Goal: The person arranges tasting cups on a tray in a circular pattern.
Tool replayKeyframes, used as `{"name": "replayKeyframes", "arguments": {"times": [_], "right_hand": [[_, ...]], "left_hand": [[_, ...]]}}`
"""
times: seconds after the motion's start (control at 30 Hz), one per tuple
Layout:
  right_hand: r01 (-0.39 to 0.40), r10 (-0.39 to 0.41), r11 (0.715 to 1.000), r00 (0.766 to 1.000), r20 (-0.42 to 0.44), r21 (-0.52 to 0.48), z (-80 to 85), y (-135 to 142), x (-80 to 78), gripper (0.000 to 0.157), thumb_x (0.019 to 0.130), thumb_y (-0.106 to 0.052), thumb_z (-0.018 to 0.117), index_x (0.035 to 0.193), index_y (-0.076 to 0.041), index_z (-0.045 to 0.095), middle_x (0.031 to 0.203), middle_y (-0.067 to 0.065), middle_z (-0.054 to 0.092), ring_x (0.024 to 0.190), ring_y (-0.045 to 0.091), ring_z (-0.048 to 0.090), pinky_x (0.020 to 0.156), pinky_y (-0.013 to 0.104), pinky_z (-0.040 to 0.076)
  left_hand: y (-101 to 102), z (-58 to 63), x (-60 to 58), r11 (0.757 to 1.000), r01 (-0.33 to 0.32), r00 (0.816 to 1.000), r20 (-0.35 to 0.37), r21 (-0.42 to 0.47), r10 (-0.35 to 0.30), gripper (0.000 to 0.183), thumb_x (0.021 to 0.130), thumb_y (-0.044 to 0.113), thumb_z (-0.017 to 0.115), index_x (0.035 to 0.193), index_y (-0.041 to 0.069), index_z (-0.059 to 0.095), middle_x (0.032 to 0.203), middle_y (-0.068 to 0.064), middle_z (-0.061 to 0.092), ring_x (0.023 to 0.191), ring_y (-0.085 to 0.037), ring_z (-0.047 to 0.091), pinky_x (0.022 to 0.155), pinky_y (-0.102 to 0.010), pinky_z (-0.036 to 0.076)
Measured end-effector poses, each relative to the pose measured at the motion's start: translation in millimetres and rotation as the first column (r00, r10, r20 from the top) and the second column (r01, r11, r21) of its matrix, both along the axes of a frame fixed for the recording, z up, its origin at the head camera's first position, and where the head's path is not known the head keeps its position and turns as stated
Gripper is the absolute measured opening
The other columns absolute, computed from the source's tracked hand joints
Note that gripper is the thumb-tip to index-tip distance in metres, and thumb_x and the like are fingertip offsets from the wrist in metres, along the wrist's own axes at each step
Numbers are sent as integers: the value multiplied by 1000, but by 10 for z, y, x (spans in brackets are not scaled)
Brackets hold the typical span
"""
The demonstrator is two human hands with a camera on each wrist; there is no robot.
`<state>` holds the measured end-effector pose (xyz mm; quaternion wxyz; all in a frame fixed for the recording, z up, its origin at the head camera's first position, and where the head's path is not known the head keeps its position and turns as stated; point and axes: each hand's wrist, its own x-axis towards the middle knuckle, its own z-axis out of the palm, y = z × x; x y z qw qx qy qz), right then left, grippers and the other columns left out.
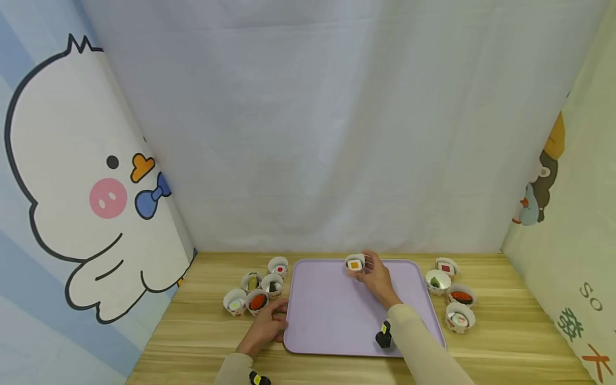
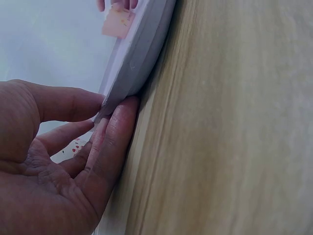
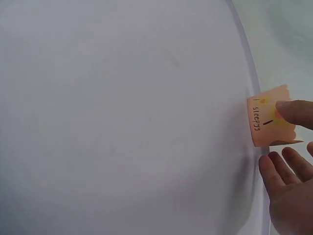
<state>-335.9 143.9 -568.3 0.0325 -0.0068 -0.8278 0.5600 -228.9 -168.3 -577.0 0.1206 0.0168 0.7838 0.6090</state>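
Note:
A lilac tray (image 1: 327,310) lies on the wooden table. My left hand (image 1: 266,326) grips its left edge; in the left wrist view the thumb (image 2: 73,104) is on the rim and fingers reach beneath. At the tray's far edge, right of its middle, my right hand (image 1: 377,280) holds a small paper cup (image 1: 355,266) containing a white sushi roll with an orange centre. The right wrist view shows the thumb against this cup's pink printed side (image 3: 264,120), with several fingers spread beside it; the cup's far side is hidden.
Left of the tray, several paper cups with sushi pieces cluster, one with red topping (image 1: 258,302) close to my left hand. More sushi cups stand to the right, including one with red topping (image 1: 461,297). A pale curtain (image 1: 308,133) hangs behind the table (image 1: 192,342).

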Motion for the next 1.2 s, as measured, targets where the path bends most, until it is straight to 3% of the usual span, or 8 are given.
{"name": "replayKeyframes", "arguments": {"times": [0.43, 0.73, 1.2], "right_hand": [[10, -7, 1000, 994, -108, 27, 143, 248, 175, 74, 78, 6, 74, 144, 0, 41, 144, 23, 50, 132, 40, 49, 106, 49, 46], [-8, 9, 1000, 991, -132, 12, 393, 433, 300, 75, 81, 4, 74, 146, -3, 37, 147, 21, 47, 134, 38, 47, 108, 48, 45], [27, -13, 998, 975, -223, 60, 595, 823, 681, 74, 81, -1, 77, 145, -1, 39, 143, 23, 49, 133, 39, 48, 106, 50, 45]], "left_hand": [[20, 10, 3, 1000, -2, 1000, 0, 3, 2, 62, 80, -10, 58, 141, -3, 46, 122, -25, 52, 89, -19, 59, 54, -37, 58], [24, -28, -13, 1000, -7, 1000, 1, 4, 7, 62, 80, -10, 59, 141, -3, 46, 122, -24, 53, 89, -19, 58, 53, -38, 58], [12, -73, -33, 1000, -19, 1000, -6, -24, 19, 61, 83, -10, 59, 142, -3, 46, 124, -23, 53, 91, -21, 60, 54, -39, 58]]}}
